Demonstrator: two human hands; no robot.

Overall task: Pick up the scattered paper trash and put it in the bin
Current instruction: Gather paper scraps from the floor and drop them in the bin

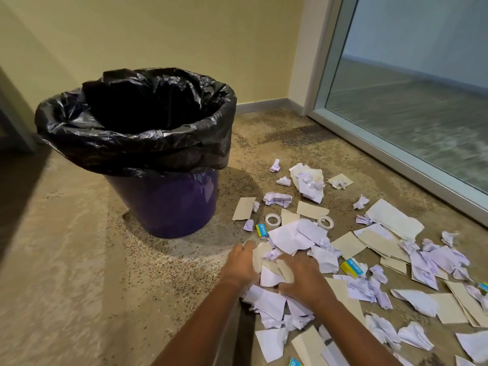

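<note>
Both hands are down in the pile. The paper bunch (270,272) sits between them, pressed from both sides, white and beige scraps mixed. The left hand (239,265) has its fingers curled over the bunch's left edge. The right hand (303,280) is curled onto its right side, with scraps poking out past the fingers. More loose pieces lie directly under the forearms.

The rest of the scattered paper (393,220) spreads across the floor (79,260) right of the hands, out toward the glass panel (422,101) along the floor's right edge.

The bin (169,204) is purple with a black liner (132,143) and stands upright beyond and left of the hands, near the pile's left edge, with its mouth open.

Also in the pile: two tape rolls (272,220) and a blue-and-yellow box (261,230).
</note>
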